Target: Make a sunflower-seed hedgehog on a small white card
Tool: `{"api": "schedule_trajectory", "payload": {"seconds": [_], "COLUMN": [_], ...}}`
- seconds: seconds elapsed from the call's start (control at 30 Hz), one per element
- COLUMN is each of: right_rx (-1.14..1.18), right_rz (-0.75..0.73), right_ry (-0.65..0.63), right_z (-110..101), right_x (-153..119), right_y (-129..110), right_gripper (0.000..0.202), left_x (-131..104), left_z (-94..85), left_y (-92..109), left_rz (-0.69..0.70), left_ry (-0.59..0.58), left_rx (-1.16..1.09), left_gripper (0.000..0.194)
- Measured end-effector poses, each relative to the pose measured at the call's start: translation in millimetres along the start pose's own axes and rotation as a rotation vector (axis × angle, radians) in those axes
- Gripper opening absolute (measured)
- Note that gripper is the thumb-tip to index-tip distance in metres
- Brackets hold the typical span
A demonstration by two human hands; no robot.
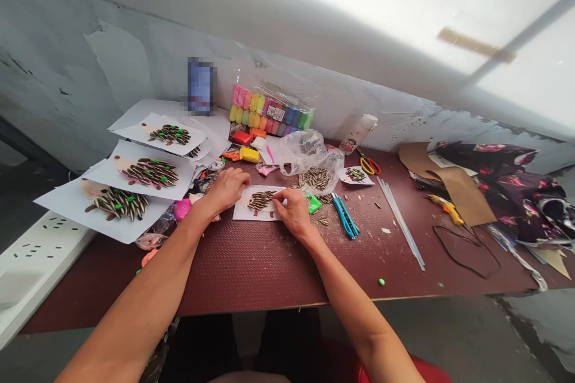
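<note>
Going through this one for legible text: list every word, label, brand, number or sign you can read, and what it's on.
No text can be read.
White label on the pack of coloured blocks: a code-like square shows; any lettering is too small.
Clear plastic bag: bluish print, too blurred.
White bottle: a printed picture; any words too small.
Upright blue rectangle: pixelated, unreadable.

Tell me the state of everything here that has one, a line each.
Card, flat, partly seed-covered
Left hand, fingers bent at card's left side
Right hand, fingertips at card's right side
Stacked cards, overlapping, green-dotted
Bag, open, seeds showing
Cutter, lying down, blade unclear
Scissors, lying down
Bottle, capped
Glue gun, lying down, heat unknown
</note>
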State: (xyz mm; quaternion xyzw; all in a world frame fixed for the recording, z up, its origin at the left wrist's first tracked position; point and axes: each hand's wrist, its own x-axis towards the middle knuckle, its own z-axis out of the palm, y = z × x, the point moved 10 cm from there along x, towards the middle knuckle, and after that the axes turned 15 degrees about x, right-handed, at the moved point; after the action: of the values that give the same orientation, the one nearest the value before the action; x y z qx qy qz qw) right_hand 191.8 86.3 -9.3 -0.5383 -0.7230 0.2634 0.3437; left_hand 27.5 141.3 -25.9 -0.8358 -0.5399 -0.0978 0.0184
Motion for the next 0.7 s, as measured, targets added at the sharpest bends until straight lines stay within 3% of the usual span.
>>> {"api": "schedule_trajectory", "payload": {"seconds": [0.7], "right_rx": [-0.042], "right_rz": [0.036], "right_ry": [-0.009], "right_z": [3.2], "right_x": [0.4], "right_y": [-3.3], "right_gripper": [0.013], "left_x": [0.0], "left_z": [0.1], "left_y": [0.1], "left_rz": [0.000], "left_ry": [-0.004], "left_rx": [-0.010], "left_gripper": [0.027]}}
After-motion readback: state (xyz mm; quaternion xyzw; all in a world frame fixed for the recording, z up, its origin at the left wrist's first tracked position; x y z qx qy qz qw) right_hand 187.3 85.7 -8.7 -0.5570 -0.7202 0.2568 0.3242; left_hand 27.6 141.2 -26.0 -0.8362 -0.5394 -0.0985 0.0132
